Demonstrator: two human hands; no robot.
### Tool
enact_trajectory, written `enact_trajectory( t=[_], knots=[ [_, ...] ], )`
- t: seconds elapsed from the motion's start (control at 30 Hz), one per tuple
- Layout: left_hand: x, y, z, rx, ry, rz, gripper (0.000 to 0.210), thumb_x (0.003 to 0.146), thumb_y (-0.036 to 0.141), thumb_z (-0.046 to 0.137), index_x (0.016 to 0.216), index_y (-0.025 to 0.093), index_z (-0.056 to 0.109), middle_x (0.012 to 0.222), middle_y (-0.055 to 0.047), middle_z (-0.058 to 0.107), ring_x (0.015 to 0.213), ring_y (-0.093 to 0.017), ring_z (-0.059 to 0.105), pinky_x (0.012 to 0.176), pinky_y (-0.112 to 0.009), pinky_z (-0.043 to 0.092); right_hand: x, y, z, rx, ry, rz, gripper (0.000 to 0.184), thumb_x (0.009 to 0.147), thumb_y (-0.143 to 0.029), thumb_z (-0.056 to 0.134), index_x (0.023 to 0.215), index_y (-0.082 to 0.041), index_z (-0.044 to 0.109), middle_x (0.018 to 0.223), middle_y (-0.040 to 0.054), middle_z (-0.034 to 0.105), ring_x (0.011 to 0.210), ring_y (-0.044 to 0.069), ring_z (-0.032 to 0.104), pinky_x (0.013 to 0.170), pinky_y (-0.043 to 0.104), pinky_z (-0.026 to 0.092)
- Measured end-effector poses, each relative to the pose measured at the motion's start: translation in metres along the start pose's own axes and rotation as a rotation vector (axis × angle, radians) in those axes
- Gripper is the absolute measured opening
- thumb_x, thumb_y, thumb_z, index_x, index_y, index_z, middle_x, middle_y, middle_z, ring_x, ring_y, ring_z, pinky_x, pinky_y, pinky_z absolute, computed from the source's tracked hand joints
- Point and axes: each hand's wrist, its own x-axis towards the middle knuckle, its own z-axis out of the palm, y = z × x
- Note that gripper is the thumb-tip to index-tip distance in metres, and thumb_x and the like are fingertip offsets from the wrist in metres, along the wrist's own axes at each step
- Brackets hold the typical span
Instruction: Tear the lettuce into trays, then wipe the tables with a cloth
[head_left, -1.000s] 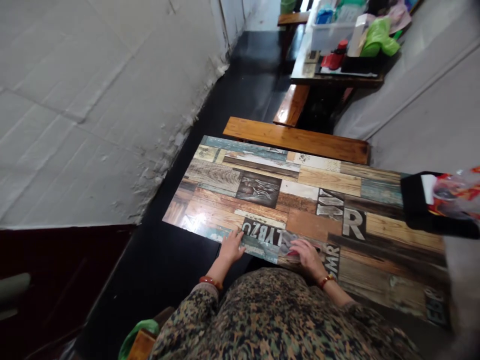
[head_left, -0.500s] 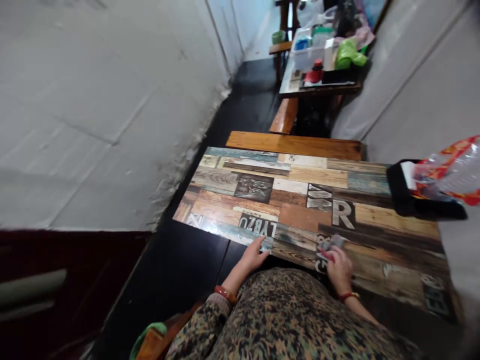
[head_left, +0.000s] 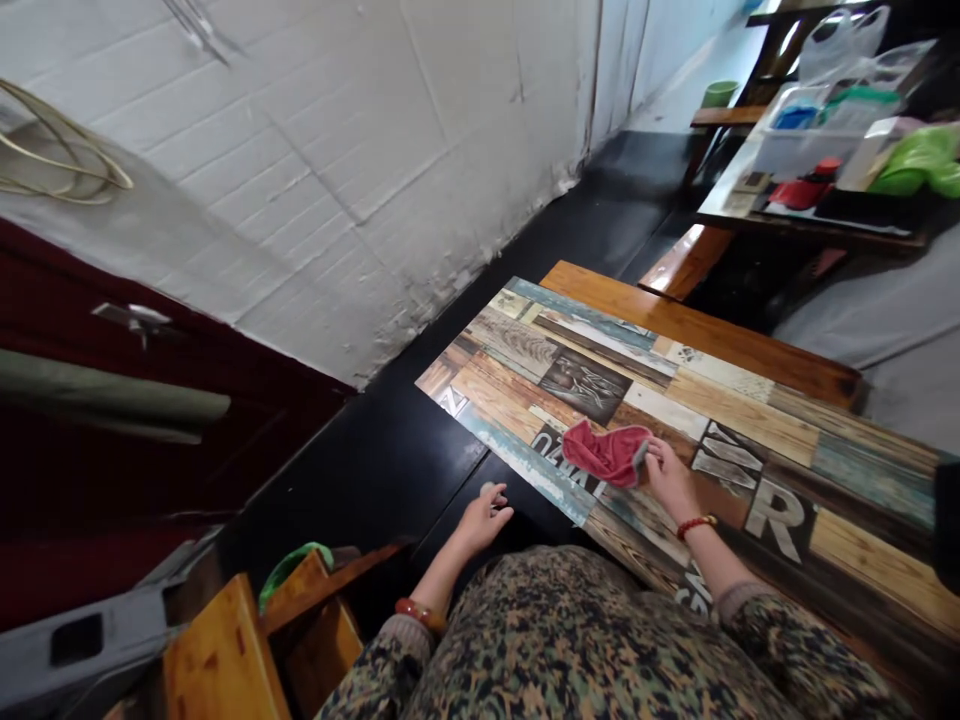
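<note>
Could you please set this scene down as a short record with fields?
Right hand: grips one end of the red cloth
Red cloth: rumpled, over the table
Table: plank-patterned top with printed letters
Left hand: off the table's near edge; whether it holds anything is unclear
Bench: wooden, along the table's far side
Second table: bears a plastic bin

**Red cloth (head_left: pixel 606 455) hides some worktop (head_left: pixel 712 395) lettering (head_left: pixel 546 442)**

A pale speck (head_left: pixel 487 488) by the left hand (head_left: pixel 481 520), off the worktop's near side, is too small to identify. The worktop's right end and the black object (head_left: pixel 949 525) there are cut off.
</note>
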Motion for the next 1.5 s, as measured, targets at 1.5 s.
enact_trajectory(
  t=[1.5],
  knots=[
    [0.085,-0.133,-0.253,-0.311,-0.007,-0.181,0.072,0.056,0.064,0.067,0.108,0.014,0.064,0.093,-0.012,0.073,0.086,-0.026,0.069,0.083,-0.035,0.053,-0.028,-0.253,0.297,0.028,-0.488,-0.311,0.033,0.088,-0.020,0.043,0.069,-0.027,0.069,0.074,-0.0010,0.069,0.080,0.021,0.061,0.082,0.036,0.044]
  ],
)
